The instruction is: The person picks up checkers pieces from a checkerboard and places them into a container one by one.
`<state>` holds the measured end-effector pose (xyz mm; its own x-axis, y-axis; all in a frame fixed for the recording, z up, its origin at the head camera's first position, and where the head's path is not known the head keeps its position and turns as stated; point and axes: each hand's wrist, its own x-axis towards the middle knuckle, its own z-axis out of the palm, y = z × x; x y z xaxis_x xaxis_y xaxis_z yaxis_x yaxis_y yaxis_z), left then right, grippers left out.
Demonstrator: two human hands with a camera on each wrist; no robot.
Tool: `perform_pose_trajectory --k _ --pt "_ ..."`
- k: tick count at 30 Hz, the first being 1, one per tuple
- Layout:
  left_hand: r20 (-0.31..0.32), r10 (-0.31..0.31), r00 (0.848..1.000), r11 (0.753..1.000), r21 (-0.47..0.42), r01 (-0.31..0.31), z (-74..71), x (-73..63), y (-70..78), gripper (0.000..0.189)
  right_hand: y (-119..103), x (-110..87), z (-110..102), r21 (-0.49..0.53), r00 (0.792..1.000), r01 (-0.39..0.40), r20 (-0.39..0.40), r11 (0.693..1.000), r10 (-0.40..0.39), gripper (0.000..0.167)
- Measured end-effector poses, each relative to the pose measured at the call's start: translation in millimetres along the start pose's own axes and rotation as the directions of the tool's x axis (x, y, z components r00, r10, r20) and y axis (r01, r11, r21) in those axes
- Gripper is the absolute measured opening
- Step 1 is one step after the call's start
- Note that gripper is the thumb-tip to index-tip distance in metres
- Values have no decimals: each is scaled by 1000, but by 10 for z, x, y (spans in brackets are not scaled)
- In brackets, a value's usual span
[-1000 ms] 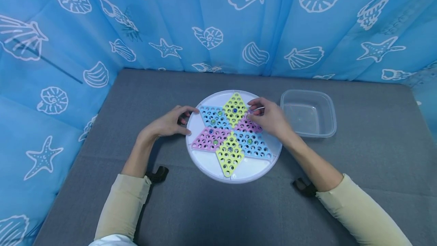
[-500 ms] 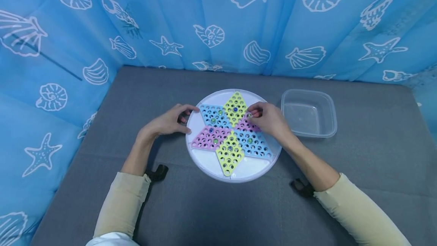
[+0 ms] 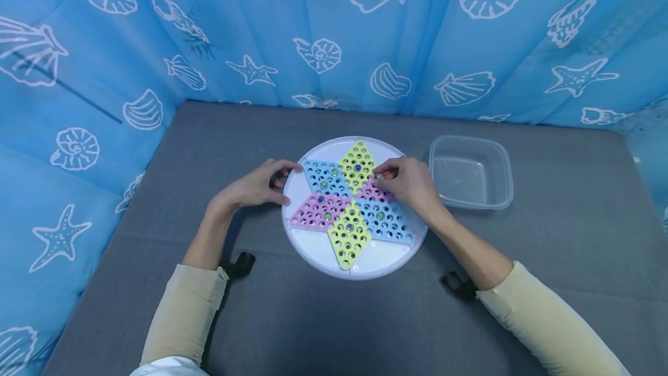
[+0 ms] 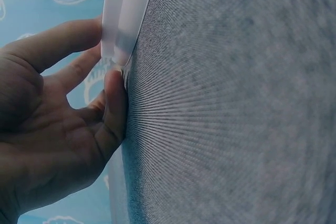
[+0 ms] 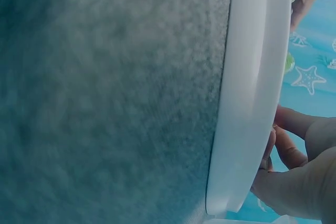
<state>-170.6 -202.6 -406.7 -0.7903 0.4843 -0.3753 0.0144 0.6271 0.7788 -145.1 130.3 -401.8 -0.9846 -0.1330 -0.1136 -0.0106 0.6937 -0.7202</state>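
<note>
A round white Chinese checkers board (image 3: 308,248) with a yellow, pink and blue star of holes lies on the table. My left hand (image 3: 256,183) touches its left rim with thumb and forefinger spread apart; in the left wrist view this hand (image 4: 58,98) has its fingertips against the white rim (image 4: 118,14). Over the pink upper-right point, my right hand (image 3: 412,184) pinches a greenish glass marble (image 3: 379,176) between thumb and fingers. Several other marbles sit in holes, including a blue marble (image 3: 358,168) in the top yellow point and a green marble (image 3: 380,215) in the lower-right blue point.
A clear plastic container (image 3: 471,173) stands right of the board, close to my right hand. Grey cloth covers the table (image 3: 334,324). A blue curtain (image 3: 292,10) with white shell prints hangs behind and to the left.
My right hand has shifted slightly left and in over the pink point, with the marble now plainer between its fingertips. My left hand stays at the rim.
</note>
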Motion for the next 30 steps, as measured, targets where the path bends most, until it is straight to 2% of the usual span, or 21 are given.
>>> perform_pose_trajectory --k 9,14,19,30 --pt "-15 -26 1000 1000 16 27 7 22 -14 75 -49 -27 15 9 999 1 36 1000 -1 22" --pt "-13 -19 1000 1000 24 19 4 15 8 75 -83 -39 -7 33 999 23 39 999 -24 24" --pt "-11 -13 1000 1000 20 13 2 7 19 74 -106 -53 -64 77 997 66 32 995 -68 24" --pt "-13 -14 1000 1000 10 14 13 14 -3 72 -143 -133 -232 189 998 52 35 981 -59 29"
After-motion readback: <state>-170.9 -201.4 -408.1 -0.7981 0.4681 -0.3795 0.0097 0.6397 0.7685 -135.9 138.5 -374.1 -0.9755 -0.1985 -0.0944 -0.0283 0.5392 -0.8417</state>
